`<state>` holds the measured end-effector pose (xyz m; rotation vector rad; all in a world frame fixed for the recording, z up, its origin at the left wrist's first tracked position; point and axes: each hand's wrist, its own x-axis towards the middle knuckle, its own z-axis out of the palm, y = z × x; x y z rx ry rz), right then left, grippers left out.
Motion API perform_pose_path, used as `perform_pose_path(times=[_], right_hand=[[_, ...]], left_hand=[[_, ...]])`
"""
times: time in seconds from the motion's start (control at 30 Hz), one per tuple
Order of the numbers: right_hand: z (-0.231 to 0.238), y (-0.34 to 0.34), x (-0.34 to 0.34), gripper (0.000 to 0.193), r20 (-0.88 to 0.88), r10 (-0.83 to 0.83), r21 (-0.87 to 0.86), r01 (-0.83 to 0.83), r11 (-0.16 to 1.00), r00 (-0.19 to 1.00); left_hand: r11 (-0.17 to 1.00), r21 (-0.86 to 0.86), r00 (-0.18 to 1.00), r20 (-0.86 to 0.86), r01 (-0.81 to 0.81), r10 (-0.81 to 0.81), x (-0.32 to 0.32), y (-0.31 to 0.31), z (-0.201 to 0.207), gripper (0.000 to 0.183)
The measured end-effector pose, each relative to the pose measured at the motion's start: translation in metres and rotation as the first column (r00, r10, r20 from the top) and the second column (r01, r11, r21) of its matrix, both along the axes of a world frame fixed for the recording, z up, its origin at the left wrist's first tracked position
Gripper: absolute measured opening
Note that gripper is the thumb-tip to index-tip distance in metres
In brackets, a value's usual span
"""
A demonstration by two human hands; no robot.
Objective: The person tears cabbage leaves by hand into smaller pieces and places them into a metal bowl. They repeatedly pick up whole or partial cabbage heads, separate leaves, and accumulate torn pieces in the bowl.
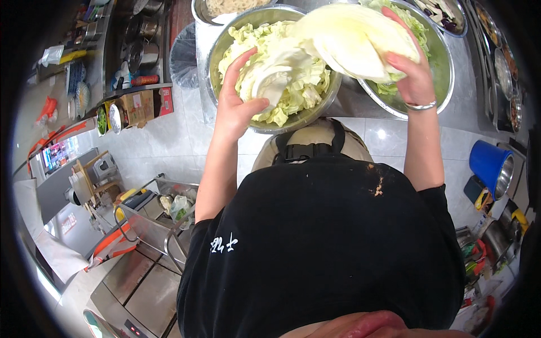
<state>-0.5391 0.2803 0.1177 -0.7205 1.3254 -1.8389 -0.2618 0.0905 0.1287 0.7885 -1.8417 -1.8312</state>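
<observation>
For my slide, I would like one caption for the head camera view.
Right hand holding a pale cabbage, left hand over a metal bowl of loose leaves.

Cream, Green, Black

We see a creamy-white cabbage (352, 45), yellow-green leaves (310, 93), a silvery bowl (447, 73) and our black shirt (321, 242) with white lettering (224, 243) and an orange-brown stain (378, 187); our floor tiles (389, 137) are light grey, the bucket (484, 163) bright blue.
</observation>
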Motion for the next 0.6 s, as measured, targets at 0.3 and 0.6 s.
perform_pose_path(times=[0.3, 0.6], right_hand=[[-0.013, 0.059, -0.023, 0.087, -0.028, -0.119, 0.104, 0.121, 0.987, 0.993], [-0.048, 0.14, -0.086, 0.092, -0.283, 0.152, 0.514, 0.016, 0.857, 0.947]], left_hand=[[0.992, -0.122, 0.972, 0.23, -0.013, 0.041, 0.009, -0.016, 0.003, 0.07], [0.959, 0.148, 0.967, -0.044, -0.242, 0.251, 0.051, -0.051, -0.007, 0.067]])
